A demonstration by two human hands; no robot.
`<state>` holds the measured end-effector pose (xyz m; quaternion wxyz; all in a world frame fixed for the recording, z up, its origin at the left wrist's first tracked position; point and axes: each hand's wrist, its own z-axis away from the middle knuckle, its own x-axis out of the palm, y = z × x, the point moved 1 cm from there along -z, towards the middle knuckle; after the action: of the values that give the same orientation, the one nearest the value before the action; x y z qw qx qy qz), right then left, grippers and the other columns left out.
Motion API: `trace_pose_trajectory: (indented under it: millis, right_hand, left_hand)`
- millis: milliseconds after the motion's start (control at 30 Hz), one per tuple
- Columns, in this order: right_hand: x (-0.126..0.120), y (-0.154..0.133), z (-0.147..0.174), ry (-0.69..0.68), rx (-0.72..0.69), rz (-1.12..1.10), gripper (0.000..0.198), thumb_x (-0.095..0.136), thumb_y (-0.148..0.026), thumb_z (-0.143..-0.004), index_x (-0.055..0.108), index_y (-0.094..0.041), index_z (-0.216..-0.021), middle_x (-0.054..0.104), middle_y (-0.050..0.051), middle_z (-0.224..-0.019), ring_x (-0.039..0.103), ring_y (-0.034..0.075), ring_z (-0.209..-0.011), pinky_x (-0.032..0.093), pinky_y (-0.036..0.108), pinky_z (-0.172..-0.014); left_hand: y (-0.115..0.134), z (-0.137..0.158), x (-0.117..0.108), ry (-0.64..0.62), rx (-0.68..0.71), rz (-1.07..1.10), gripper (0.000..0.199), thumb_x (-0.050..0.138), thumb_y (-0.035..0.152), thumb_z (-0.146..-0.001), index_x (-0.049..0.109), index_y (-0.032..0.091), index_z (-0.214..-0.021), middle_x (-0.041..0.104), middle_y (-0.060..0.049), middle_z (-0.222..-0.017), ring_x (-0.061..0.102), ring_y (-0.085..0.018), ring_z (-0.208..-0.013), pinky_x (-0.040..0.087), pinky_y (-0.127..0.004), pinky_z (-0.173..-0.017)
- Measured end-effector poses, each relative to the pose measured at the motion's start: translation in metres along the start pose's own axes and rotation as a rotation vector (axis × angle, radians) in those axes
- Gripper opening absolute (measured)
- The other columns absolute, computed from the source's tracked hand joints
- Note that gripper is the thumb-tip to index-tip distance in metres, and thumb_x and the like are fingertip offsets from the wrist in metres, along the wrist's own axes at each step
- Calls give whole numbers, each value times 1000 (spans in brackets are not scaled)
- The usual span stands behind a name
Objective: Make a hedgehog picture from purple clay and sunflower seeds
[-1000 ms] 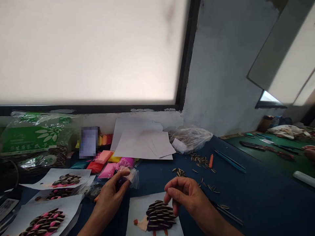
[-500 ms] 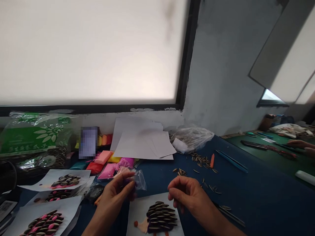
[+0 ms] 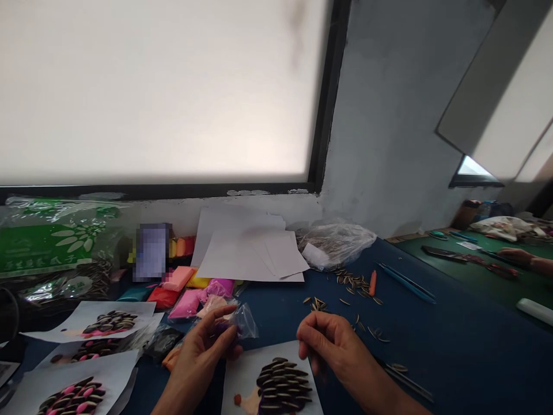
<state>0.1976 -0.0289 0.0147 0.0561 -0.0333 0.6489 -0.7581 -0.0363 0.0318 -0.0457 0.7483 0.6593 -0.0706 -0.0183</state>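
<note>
My left hand [image 3: 206,349] is closed around a small clear plastic bag of purple clay [image 3: 222,329]; the bag's loose end [image 3: 247,321] sticks out beyond the fingers. To its right, my right hand [image 3: 326,343] is raised with thumb and forefinger pinched together. Whatever lies between those fingertips is hidden or too small to name. Between and below both hands lies a white sheet [image 3: 242,369] bearing a hedgehog picture [image 3: 283,383], its back covered in rows of striped sunflower seeds over purple clay, with a brown nose.
Finished-looking seed pictures [image 3: 78,397] lie at left, near clay packets [image 3: 185,302] and a green seed bag [image 3: 38,248]. Blank paper [image 3: 250,253] sits at the back. Loose seeds [image 3: 354,282], an orange stick [image 3: 372,283] and blue tweezers [image 3: 406,282] are at right. Another person's hand [image 3: 516,255] is far right.
My right hand has shifted very slightly, with thumb and forefinger now closer together. A little more of the purple clay shows in my left hand. The camera view has shifted a little.
</note>
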Motion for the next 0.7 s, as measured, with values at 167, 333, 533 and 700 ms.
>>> trace_pose_trajectory:
  millis: [167,333,533,700]
  right_hand:
    - [1,0,0,-6,31,-37,33,76,-44,-75,67,-16,-89,71,3,-81,59,10,-62,42,20,-52]
    - [3,0,-1,-15,-2,20,32,78,-44,-75,66,-15,-82,69,1,-74,57,9,-59,41,20,-53]
    - [3,5,2,-48,1,116,48,63,-63,-83,51,-19,-69,55,-3,-53,46,9,-48,34,22,-48]
    - [4,4,4,-20,-49,221,37,65,-51,-86,59,-18,-72,54,-3,-60,43,10,-55,33,23,-53]
  left_hand:
    - [2,1,4,69,-3,-15,67,84,59,-52,69,19,-103,61,3,-70,63,-18,-59,58,-31,-60]
    - [-4,-2,-2,-29,27,-55,64,80,55,-66,65,21,-117,62,3,-77,67,-18,-65,58,-31,-65]
    - [-10,-2,0,73,47,-43,68,76,62,-65,63,19,-117,60,4,-76,66,-16,-59,57,-29,-61]
    - [-3,1,0,21,6,-52,67,76,57,-67,62,18,-120,64,2,-80,69,-17,-63,57,-28,-64]
